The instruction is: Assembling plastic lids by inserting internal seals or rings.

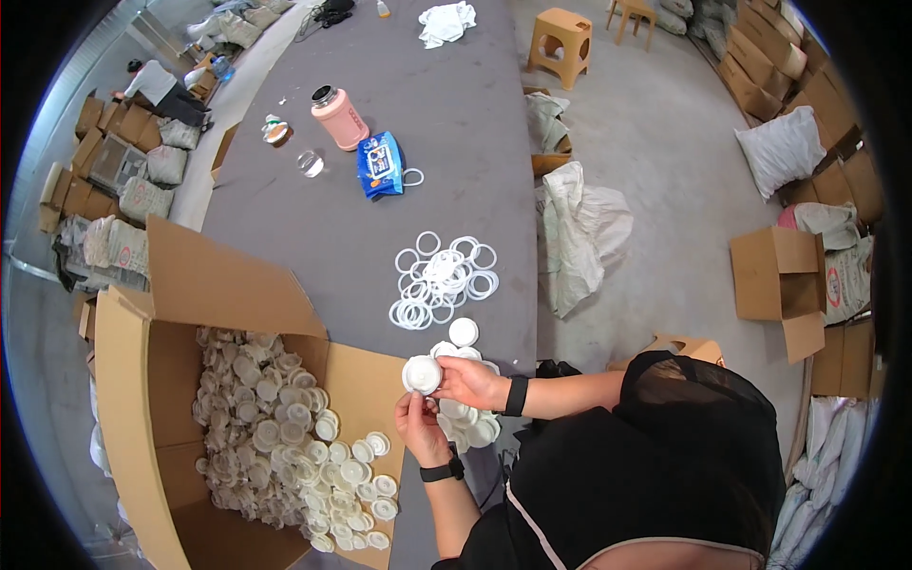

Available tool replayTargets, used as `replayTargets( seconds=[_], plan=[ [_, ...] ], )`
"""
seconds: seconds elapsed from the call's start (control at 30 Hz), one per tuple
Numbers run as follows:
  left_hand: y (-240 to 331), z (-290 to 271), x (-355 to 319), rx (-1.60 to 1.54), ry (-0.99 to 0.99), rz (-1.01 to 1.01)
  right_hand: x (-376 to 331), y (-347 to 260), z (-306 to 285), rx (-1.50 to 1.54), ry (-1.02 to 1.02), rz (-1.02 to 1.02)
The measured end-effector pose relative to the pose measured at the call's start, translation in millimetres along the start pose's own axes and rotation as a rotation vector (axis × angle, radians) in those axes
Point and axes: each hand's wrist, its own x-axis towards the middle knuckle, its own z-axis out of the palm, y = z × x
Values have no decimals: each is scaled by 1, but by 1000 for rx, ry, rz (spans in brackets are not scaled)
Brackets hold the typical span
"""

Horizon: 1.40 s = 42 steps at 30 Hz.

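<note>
A round white plastic cap (422,375) with a raised ring in its middle is held up between both hands. My right hand (470,383) pinches its right edge, while the fingertips of my left hand (421,423) close on its lower edge. Below and beside the hands lies a small pile of white caps (483,433) on the grey table, partly covered by my right hand and wrist. One more cap (464,332) sits at the pile's far end. Beyond it is a heap of thin white rings (445,273).
An open cardboard box (128,399) full of caps stands left, its flap bearing more caps. Farther along the grey table (380,47) are a pink bottle (340,119), blue packet (381,165), clear cup (310,163) and white cloth (446,24). Another person (161,87) bends over boxes.
</note>
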Motion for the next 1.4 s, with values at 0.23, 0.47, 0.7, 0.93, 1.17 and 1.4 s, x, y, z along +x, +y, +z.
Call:
replayTargets(
  seconds=[0.23,0.47,0.7,0.93,1.17,1.4],
  plan=[
    [12,-15,-35,-29,99,142,-21,36,19,-136,-112,-66],
    [22,-35,-70,-87,148,249,-35,70,39,-533,-110,-153],
    [40,-49,-99,-120,158,345,-54,92,62,-858,-164,-218],
    [45,-70,-114,-78,111,406,-72,97,78,-837,-234,-45],
    [54,-64,-135,-129,80,419,-90,113,83,-691,-273,-43],
    [51,-60,-141,-281,74,439,-95,120,88,-531,-260,-165]
  ],
)
